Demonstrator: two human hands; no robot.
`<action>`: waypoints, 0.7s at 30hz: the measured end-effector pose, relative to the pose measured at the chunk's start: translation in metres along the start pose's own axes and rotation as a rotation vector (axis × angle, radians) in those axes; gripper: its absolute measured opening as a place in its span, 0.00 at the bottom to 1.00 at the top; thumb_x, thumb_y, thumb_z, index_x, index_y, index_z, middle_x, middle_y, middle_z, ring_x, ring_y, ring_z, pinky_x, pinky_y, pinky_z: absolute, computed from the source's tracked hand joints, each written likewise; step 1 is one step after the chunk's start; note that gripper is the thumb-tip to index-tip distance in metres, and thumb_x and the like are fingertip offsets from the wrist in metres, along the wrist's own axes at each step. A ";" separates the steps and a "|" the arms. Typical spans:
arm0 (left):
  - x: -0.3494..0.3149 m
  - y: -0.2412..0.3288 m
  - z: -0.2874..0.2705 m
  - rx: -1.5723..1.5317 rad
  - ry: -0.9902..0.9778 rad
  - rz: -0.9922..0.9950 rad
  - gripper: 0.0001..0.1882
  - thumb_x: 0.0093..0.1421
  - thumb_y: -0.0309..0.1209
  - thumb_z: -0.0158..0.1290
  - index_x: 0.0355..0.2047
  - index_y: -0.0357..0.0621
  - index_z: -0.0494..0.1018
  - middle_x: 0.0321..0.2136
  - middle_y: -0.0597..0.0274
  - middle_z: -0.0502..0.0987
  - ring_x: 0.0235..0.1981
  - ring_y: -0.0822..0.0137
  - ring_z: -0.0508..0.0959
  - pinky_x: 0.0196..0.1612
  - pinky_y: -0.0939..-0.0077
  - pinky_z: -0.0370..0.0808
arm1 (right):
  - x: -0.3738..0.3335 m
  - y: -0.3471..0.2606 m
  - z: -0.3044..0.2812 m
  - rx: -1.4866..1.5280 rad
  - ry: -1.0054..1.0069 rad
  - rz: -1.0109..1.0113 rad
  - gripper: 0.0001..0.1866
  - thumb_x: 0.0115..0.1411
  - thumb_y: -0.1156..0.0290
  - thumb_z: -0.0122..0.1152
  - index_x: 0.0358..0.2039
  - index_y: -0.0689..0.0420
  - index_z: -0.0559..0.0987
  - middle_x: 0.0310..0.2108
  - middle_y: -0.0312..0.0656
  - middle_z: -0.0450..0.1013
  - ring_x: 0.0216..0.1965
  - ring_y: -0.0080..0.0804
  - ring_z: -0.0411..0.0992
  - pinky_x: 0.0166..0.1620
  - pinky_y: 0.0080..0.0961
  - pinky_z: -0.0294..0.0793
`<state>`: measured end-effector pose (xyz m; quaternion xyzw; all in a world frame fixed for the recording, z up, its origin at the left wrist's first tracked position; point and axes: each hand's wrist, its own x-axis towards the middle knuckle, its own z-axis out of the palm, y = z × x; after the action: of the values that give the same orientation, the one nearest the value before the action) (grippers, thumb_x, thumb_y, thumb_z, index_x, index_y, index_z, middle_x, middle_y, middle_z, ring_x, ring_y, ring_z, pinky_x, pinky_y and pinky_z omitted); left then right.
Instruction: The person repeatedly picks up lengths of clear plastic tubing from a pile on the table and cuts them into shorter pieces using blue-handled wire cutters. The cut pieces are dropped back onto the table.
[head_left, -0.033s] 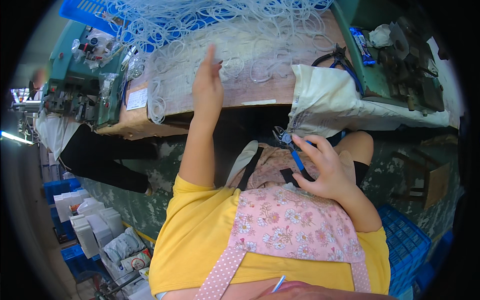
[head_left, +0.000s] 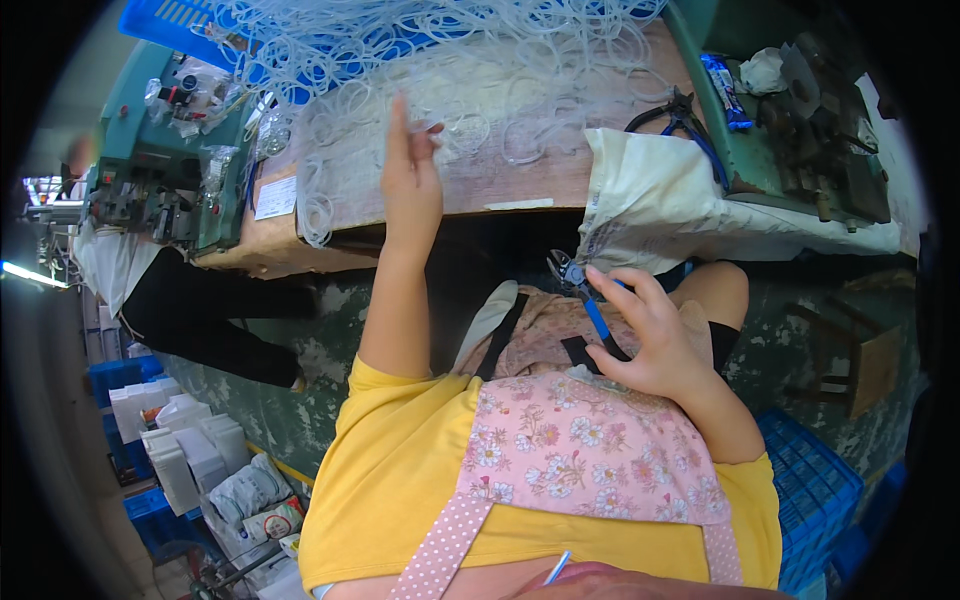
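My right hand [head_left: 650,335] is closed around diagonal cutters [head_left: 600,318] with blue handles, held above my lap with their metal jaws tipped up toward the table edge. My left hand [head_left: 412,185] reaches over the front of the wooden table [head_left: 540,190]. Its index finger stretches toward loose clear tubing [head_left: 465,130] on the tabletop, and no object shows in its fingers. Many more coils of clear tubing [head_left: 450,50] spill from a blue plastic basket [head_left: 165,22] at the back.
Dark pliers with blue handles [head_left: 682,125] lie by a white cloth sack [head_left: 650,190] draped over the table's right edge. Green machines [head_left: 130,190] flank both sides. Another person's dark-trousered legs [head_left: 220,310] are at left. A blue crate [head_left: 810,490] and wooden stool [head_left: 872,375] stand right.
My left hand has shifted slightly to the left, and its fingers look more spread. The right hand and the cutters have stayed nearly still.
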<state>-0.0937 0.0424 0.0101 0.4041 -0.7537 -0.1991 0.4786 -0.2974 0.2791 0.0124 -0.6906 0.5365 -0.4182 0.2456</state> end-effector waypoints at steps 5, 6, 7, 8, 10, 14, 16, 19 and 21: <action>-0.020 0.031 -0.020 -1.008 0.018 -0.463 0.35 0.68 0.36 0.48 0.70 0.49 0.45 0.33 0.69 0.64 0.27 0.78 0.63 0.31 0.83 0.63 | 0.008 0.002 0.004 0.036 -0.001 -0.004 0.40 0.43 0.71 0.69 0.61 0.49 0.70 0.47 0.48 0.66 0.45 0.47 0.69 0.49 0.36 0.71; -0.023 0.035 -0.021 -1.128 -0.025 -0.483 0.35 0.68 0.38 0.47 0.70 0.50 0.46 0.33 0.68 0.65 0.27 0.78 0.63 0.30 0.83 0.62 | 0.009 0.001 0.005 0.031 -0.003 -0.010 0.40 0.43 0.71 0.69 0.61 0.49 0.70 0.47 0.48 0.66 0.45 0.47 0.70 0.48 0.36 0.72; -0.027 0.039 -0.020 -1.250 -0.070 -0.503 0.34 0.68 0.41 0.46 0.70 0.52 0.46 0.33 0.67 0.65 0.27 0.77 0.63 0.30 0.84 0.62 | 0.011 -0.001 0.005 0.025 -0.004 -0.014 0.39 0.43 0.71 0.69 0.61 0.49 0.71 0.47 0.48 0.67 0.44 0.47 0.70 0.48 0.36 0.72; -0.031 0.042 -0.019 -1.364 -0.126 -0.527 0.34 0.68 0.43 0.45 0.70 0.53 0.46 0.33 0.67 0.65 0.26 0.77 0.63 0.29 0.84 0.61 | 0.012 -0.002 0.005 0.026 -0.007 -0.017 0.39 0.43 0.71 0.69 0.60 0.49 0.71 0.47 0.48 0.67 0.44 0.47 0.69 0.48 0.36 0.72; -0.035 0.047 -0.016 -1.578 -0.191 -0.530 0.33 0.68 0.49 0.42 0.70 0.61 0.47 0.33 0.64 0.66 0.26 0.74 0.63 0.28 0.80 0.62 | 0.013 -0.006 0.005 0.027 -0.013 -0.019 0.38 0.44 0.71 0.69 0.60 0.49 0.71 0.46 0.48 0.67 0.42 0.47 0.69 0.47 0.36 0.72; -0.044 0.058 -0.007 -1.812 -0.187 -0.492 0.32 0.68 0.50 0.40 0.70 0.64 0.47 0.33 0.63 0.66 0.25 0.71 0.62 0.28 0.78 0.61 | 0.015 -0.014 0.006 -0.075 -0.006 -0.094 0.38 0.43 0.71 0.69 0.59 0.48 0.73 0.44 0.47 0.67 0.39 0.45 0.69 0.44 0.36 0.71; -0.047 0.063 -0.007 -1.833 -0.179 -0.431 0.32 0.68 0.50 0.40 0.70 0.64 0.47 0.33 0.62 0.66 0.25 0.71 0.60 0.27 0.79 0.61 | 0.015 -0.017 0.007 -0.125 -0.032 -0.130 0.38 0.43 0.71 0.68 0.59 0.47 0.73 0.44 0.47 0.67 0.38 0.44 0.68 0.43 0.36 0.71; -0.051 0.068 -0.009 -1.813 -0.132 -0.370 0.33 0.68 0.50 0.40 0.71 0.66 0.46 0.32 0.63 0.65 0.24 0.72 0.58 0.27 0.80 0.60 | 0.016 -0.021 0.008 -0.190 -0.045 -0.147 0.38 0.42 0.70 0.68 0.59 0.46 0.73 0.43 0.46 0.67 0.38 0.44 0.68 0.42 0.37 0.69; -0.052 0.069 -0.010 -1.808 -0.128 -0.351 0.34 0.67 0.50 0.40 0.71 0.66 0.45 0.32 0.63 0.64 0.24 0.72 0.57 0.27 0.80 0.59 | 0.015 -0.022 0.007 -0.195 -0.054 -0.146 0.38 0.41 0.70 0.69 0.59 0.46 0.73 0.43 0.46 0.67 0.38 0.44 0.68 0.42 0.37 0.69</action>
<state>-0.1023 0.1262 0.0330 -0.0266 -0.2644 -0.8037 0.5324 -0.2784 0.2707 0.0304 -0.7595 0.5162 -0.3619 0.1603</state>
